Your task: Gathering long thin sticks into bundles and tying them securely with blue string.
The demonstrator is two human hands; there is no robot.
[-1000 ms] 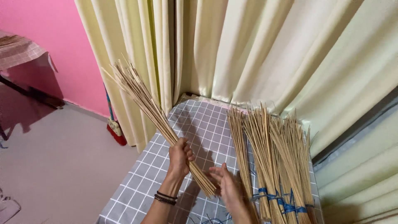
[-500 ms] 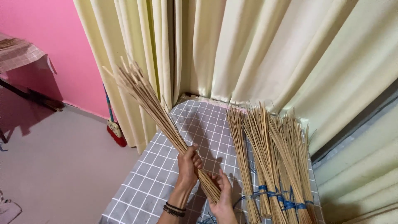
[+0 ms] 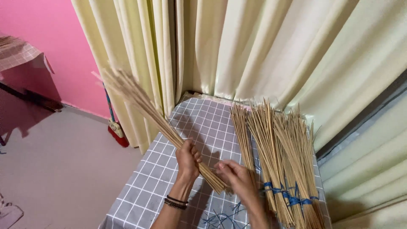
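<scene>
At centre frame the left hand (image 3: 188, 158) closes tightly around a bundle of thin sticks (image 3: 157, 123) (its tips fan toward the upper left), held above the grey checked tablecloth (image 3: 148, 178). The right hand (image 3: 237, 180) cups the bundle's lower end, fingers curled. Tied bundles (image 3: 282, 157) lie at the right.

Dark beaded bracelets (image 3: 174, 202) on left wrist
</scene>
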